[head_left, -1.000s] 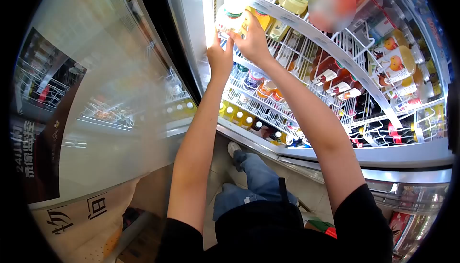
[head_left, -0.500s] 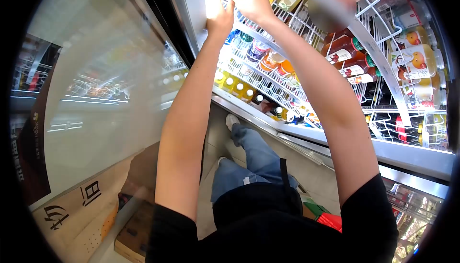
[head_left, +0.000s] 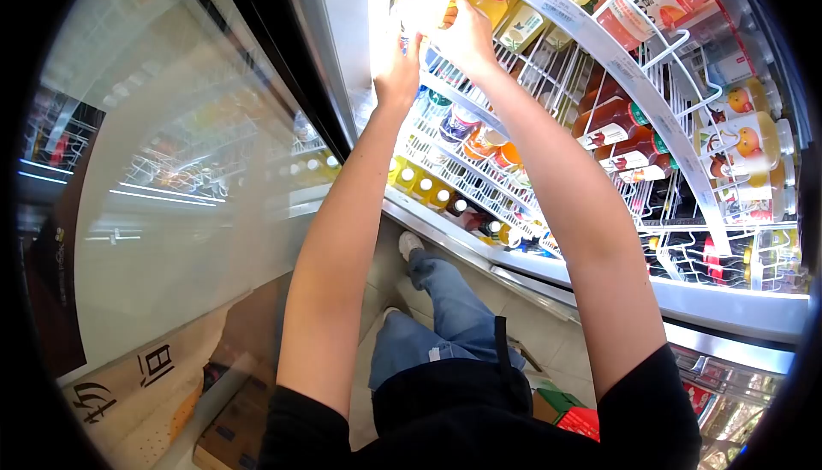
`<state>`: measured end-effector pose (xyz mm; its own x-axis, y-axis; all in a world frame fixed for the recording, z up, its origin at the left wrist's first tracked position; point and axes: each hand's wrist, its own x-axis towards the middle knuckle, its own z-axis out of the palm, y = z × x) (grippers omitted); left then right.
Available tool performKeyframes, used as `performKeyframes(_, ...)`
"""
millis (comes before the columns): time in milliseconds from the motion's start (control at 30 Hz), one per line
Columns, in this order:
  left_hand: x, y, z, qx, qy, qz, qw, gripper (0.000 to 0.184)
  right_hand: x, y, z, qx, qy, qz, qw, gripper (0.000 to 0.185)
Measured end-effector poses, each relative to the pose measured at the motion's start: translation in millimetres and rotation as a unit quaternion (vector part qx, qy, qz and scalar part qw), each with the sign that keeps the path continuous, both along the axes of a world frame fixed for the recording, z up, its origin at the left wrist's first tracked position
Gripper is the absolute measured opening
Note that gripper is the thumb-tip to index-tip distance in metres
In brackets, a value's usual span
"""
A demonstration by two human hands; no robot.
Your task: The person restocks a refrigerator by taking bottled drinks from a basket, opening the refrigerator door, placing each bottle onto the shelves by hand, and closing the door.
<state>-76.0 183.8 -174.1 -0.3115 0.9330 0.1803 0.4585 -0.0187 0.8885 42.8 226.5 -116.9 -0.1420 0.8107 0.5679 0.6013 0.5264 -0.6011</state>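
In the head view, a pale yellow juice bottle (head_left: 424, 6) with a green cap stands at the top left of the fridge shelf, washed out by bright light. My left hand (head_left: 397, 69) is closed on its lower part from the left. From the right, my right hand (head_left: 467, 40) grips the same bottle, fingers curled at its side. More yellow bottles with green caps (head_left: 491, 1) stand right behind and beside my right hand. Part of my left fingers is lost in the glare.
An open glass door (head_left: 197, 213) stands to my left. Wire shelves hold red-brown bottles (head_left: 610, 132), peach-labelled bottles (head_left: 743, 140) and, lower, yellow bottles with pale caps (head_left: 421, 187). A metal sill (head_left: 479, 252) runs along the fridge front. A cardboard box (head_left: 235, 427) lies at lower left.
The view has shifted so the shelves and my hands sit lower in it. More of the bottle and its green cap now shows. Both hands remain around the bottle.
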Motion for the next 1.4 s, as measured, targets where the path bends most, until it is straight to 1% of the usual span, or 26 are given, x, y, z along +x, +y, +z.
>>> performKeyframes(67, -0.5, -4.9, 0.7, -0.001, 0.001, -0.001, 1.000, 0.061, -1.8, -3.6, -1.6, 0.005, 0.008, -0.010, 1.000, 0.052)
performKeyframes(133, -2.5, -3.5, -5.1, -0.001, 0.003, 0.001, 1.000, 0.060, -2.4, -5.5, -0.4, -0.087, 0.065, -0.035, 0.993, 0.066)
performKeyframes(200, -0.9, -3.1, -10.5, 0.138, -0.003, -0.008, 0.990, 0.058, -3.3, -2.1, -5.5, -0.079, 0.062, -0.010, 0.995, 0.067)
performKeyframes(233, -0.1, -5.6, -8.7, 0.138, -0.003, -0.009, 0.990, 0.058, -2.0, -0.5, -8.1, -0.071, 0.057, 0.015, 0.996, 0.068)
performKeyframes(267, 0.6, -9.7, -7.5, 0.069, 0.001, -0.017, 0.997, 0.057, 0.2, 0.4, -10.8, -0.070, 0.059, 0.013, 0.996, 0.068)
performKeyframes(300, 1.1, -12.5, -6.1, -0.001, 0.006, -0.026, 1.000, 0.057, 0.3, -2.3, -10.0, -0.067, 0.028, -0.009, 0.997, 0.065)
performKeyframes(333, 0.7, -10.6, -11.4, 0.000, 0.008, -0.028, 1.000, 0.057, -0.2, -5.7, -7.4, -0.064, -0.003, -0.031, 0.997, 0.061)
performKeyframes(400, 0.2, -8.4, -16.1, 0.104, 0.044, -0.004, 0.994, 0.058, -0.2, -6.7, -9.2, -0.060, -0.004, -0.030, 0.998, 0.060)
performKeyframes(533, 7.8, -17.6, -11.8, 0.065, 0.014, -0.032, 0.997, 0.059, 4.5, -32.9, -4.4, -0.061, -0.014, -0.019, 0.998, 0.059)
performKeyframes(600, 16.0, -25.7, -11.1, 0.137, 0.057, 0.007, 0.989, 0.060, 9.6, -52.3, -1.4, -0.064, -0.006, 0.004, 0.998, 0.059)
performKeyframes(633, 19.8, -31.4, -4.9, 0.140, 0.061, 0.001, 0.988, 0.060, 12.1, -60.9, -4.4, -0.061, -0.001, -0.001, 0.998, 0.059)
performKeyframes(700, 27.3, -51.7, 8.2, 0.033, -0.064, -0.014, 0.997, 0.061, 17.2, -78.1, -14.4, -0.067, 0.061, -0.004, 0.996, 0.060)
performKeyframes(733, 28.9, -60.3, 12.4, 0.036, -0.061, -0.019, 0.997, 0.061, 19.0, -85.6, -17.0, -0.094, 0.095, -0.001, 0.991, 0.058)
performKeyframes(767, 31.2, -68.8, 16.6, 0.048, -0.076, -0.022, 0.996, 0.061, 24.1, -93.6, -19.2, -0.090, 0.099, -0.005, 0.991, 0.058)
performKeyframes(833, 35.0, -83.0, 23.4, 0.065, -0.088, -0.031, 0.994, 0.061, 30.4, -123.9, -13.9, -0.150, 0.202, -0.001, 0.968, 0.055)
performKeyframes(900, 35.9, -100.5, 29.8, 0.061, -0.141, -0.028, 0.988, 0.061, 37.6, -149.5, -10.2, -0.151, 0.233, -0.006, 0.960, 0.053)
performKeyframes(967, 39.2, -121.1, 39.0, 0.052, -0.116, -0.030, 0.991, 0.058, 46.6, -171.7, -5.5, -0.158, 0.289, -0.009, 0.944, 0.050)
performKeyframes(1000, 41.1, -133.3, 44.5, 0.051, -0.136, -0.045, 0.988, 0.056, 51.9, -179.3, -12.7, -0.140, 0.310, -0.002, 0.940, 0.046)
performKeyframes(1033, 44.0, -145.4, 48.5, 0.050, -0.157, -0.060, 0.984, 0.054, 58.1, -190.2, -13.0, -0.133, 0.312, -0.007, 0.941, 0.046)
performKeyframes(1100, 49.4, -173.8, 54.1, 0.062, -0.174, -0.076, 0.980, 0.050, 70.2, -219.2, -11.2, -0.150, 0.364, -0.014, 0.919, 0.037)
performKeyframes(1133, 49.8, -189.1, 55.2, 0.060, -0.189, -0.091, 0.976, 0.049, 75.3, -236.3, -5.2, -0.160, 0.392, -0.036, 0.905, 0.026)
performKeyframes(1233, 50.5, -234.2, 53.5, 0.059, -0.223, -0.113, 0.966, 0.047, 98.3, -289.5, 13.9, -0.185, 0.375, -0.066, 0.906, 0.021)
performKeyframes(1267, 51.2, -247.8, 55.3, 0.046, -0.222, -0.111, 0.968, 0.047, 102.5, -306.7, 19.3, -0.176, 0.403, -0.056, 0.897, 0.019)
performKeyframes(1300, 54.1, -260.2, 60.4, 0.035, -0.220, -0.110, 0.969, 0.046, 109.8, -318.1, 13.0, -0.164, 0.404, -0.066, 0.897, 0.019)
performKeyframes(1367, 65.4, -285.3, 71.8, 0.021, -0.234, -0.124, 0.964, 0.045, 124.1, -351.3, 19.4, -0.181, 0.414, -0.072, 0.889, 0.021)
performKeyframes(1400, 71.4, -297.0, 73.8, 0.021, -0.233, -0.144, 0.962, 0.044, 126.4, -374.9, 32.3, -0.186, 0.437, -0.074, 0.877, 0.023)
